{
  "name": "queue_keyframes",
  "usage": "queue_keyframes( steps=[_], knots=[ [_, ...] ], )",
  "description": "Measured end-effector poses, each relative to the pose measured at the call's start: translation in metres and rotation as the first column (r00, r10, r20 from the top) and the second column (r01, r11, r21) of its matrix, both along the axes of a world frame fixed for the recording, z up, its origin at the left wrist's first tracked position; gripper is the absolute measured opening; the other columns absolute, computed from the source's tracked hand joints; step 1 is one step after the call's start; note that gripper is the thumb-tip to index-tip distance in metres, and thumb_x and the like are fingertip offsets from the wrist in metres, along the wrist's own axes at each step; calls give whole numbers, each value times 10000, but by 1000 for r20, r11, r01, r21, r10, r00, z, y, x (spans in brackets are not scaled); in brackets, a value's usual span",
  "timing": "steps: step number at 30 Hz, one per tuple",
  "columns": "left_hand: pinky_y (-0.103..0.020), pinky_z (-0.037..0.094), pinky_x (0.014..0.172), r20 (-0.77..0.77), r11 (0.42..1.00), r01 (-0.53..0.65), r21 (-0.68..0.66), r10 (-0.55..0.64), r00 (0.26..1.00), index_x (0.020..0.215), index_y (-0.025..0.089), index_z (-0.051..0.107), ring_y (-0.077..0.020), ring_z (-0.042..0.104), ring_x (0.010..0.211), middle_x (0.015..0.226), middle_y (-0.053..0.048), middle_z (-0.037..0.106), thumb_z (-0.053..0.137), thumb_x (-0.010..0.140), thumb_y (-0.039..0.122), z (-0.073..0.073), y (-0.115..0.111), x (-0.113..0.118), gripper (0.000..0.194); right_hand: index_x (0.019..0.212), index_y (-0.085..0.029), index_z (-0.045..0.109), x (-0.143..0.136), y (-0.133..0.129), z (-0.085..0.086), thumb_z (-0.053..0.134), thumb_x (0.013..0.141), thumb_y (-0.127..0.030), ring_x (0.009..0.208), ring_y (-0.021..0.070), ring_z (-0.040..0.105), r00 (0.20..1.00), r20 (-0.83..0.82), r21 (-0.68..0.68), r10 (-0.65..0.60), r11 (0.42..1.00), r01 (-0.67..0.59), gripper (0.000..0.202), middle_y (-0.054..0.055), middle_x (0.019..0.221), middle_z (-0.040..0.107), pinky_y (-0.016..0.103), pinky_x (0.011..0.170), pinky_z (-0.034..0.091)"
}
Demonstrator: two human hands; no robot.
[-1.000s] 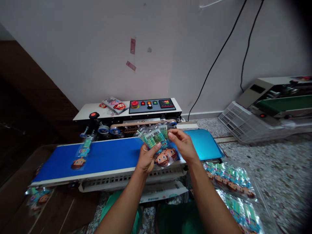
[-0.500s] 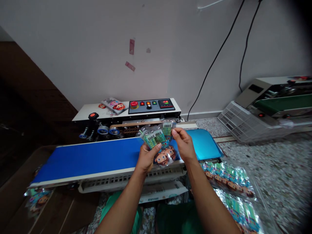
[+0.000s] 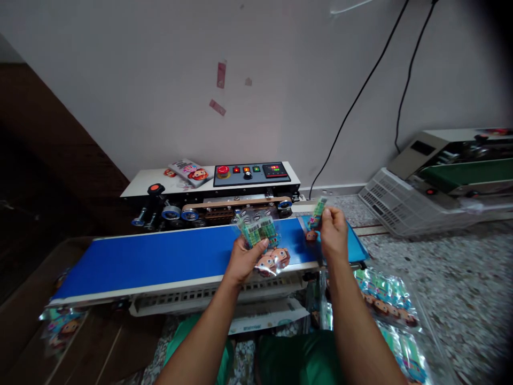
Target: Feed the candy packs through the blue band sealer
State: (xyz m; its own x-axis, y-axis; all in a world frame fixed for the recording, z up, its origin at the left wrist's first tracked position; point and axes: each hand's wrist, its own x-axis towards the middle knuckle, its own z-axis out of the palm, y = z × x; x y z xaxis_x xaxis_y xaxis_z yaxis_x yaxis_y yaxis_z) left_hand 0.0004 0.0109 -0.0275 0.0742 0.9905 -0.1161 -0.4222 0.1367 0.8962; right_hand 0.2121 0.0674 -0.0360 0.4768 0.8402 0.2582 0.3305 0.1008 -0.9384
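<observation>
My left hand (image 3: 242,261) is closed on a fanned bunch of clear packets (image 3: 262,235) with green barcoded tops and brown cartoon faces at the bottom. It holds them over the front edge of the blue conveyor belt (image 3: 160,262). To the right, my right hand (image 3: 334,232) pinches a single packet (image 3: 316,216) of the same kind, above the belt's right end. Behind the belt stands the sealing machine with its control panel (image 3: 251,174), red button and lit display.
A printed packet (image 3: 191,172) lies on the machine's top. More packets (image 3: 387,297) lie in clear plastic at the lower right. A carton (image 3: 96,342) stands at the lower left. A white crate (image 3: 390,200) and second machine (image 3: 468,160) are at the right.
My right hand has moved right, away from the bunch, with one packet now apart in its fingers. My left hand has stayed nearly in place with the rest.
</observation>
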Motion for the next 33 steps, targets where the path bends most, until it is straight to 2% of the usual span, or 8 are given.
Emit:
queue_keyframes(
  steps=[3, 6, 14, 18, 22, 24, 28, 33],
  knots=[
    [-337, 523, 738, 12, 1000, -9, -2, 9, 1000, 930, 128, 664, -209, 678, 753, 873, -74, 728, 760, 657, 302, 2, 1, -1, 338, 964, -156, 549, 13, 3, 0, 369, 883, -381, 675, 188, 527, 929, 364, -157, -68, 979, 133, 299, 58, 748, 573, 292, 594, 364],
    [-339, 519, 743, 18, 1000, 0, -3, 0, 1000, 931, 126, 668, -210, 677, 747, 860, -72, 728, 763, 652, 304, 2, 0, 1, 345, 986, -140, 561, 9, 6, 2, 348, 896, -286, 655, 191, 528, 803, 595, -304, 1, 926, 225, 273, 75, 718, 583, 290, 587, 314],
    [-331, 518, 734, 44, 1000, -1, -4, 1, 999, 928, 143, 672, -197, 674, 729, 846, -55, 728, 776, 636, 288, 4, -1, 3, 342, 1078, -128, 592, -26, 9, 6, 364, 905, -276, 802, 253, 588, 743, 651, -332, 156, 939, 94, 323, 161, 863, 658, 341, 694, 371],
    [-343, 512, 781, 74, 1000, -19, 3, 18, 997, 962, 149, 665, -200, 674, 781, 910, -62, 728, 775, 642, 274, 5, 0, 3, 360, 1049, -173, 646, -38, -3, 25, 464, 872, -395, 967, 243, 565, 868, 415, -147, 273, 962, -232, 337, 118, 1019, 661, 358, 840, 403],
    [-334, 503, 813, 83, 1000, -6, 30, 3, 997, 994, 146, 662, -196, 670, 823, 940, -65, 725, 765, 658, 249, 6, 0, 3, 367, 979, -223, 695, -56, -17, 39, 552, 816, -463, 855, 184, 603, 763, -104, -30, 638, 765, -644, 323, 27, 913, 694, 316, 774, 455],
    [-334, 504, 815, 82, 1000, 2, 22, -4, 997, 988, 144, 663, -197, 671, 823, 944, -67, 726, 770, 651, 254, 7, 0, 3, 370, 898, -215, 719, -64, -19, 40, 633, 761, -439, 817, 174, 602, 750, -218, 48, 625, 774, -631, 277, 15, 861, 697, 312, 765, 456],
    [-341, 510, 814, 71, 1000, -14, -2, 14, 997, 965, 134, 664, -202, 678, 810, 908, -74, 730, 775, 644, 258, 8, -1, 3, 362, 899, -203, 699, -68, -16, 37, 626, 767, -439, 768, 154, 579, 829, -320, 148, 459, 888, -435, 280, 5, 818, 678, 288, 722, 446],
    [-379, 542, 743, 79, 999, 29, -28, -26, 997, 945, 127, 658, -257, 690, 824, 968, -116, 713, 757, 667, 281, 8, -2, 0, 334, 872, -192, 626, -38, -9, 35, 472, 857, -465, 653, 122, 492, 972, -54, 124, 227, 968, -219, 314, -13, 726, 589, 234, 602, 379]
  ],
)
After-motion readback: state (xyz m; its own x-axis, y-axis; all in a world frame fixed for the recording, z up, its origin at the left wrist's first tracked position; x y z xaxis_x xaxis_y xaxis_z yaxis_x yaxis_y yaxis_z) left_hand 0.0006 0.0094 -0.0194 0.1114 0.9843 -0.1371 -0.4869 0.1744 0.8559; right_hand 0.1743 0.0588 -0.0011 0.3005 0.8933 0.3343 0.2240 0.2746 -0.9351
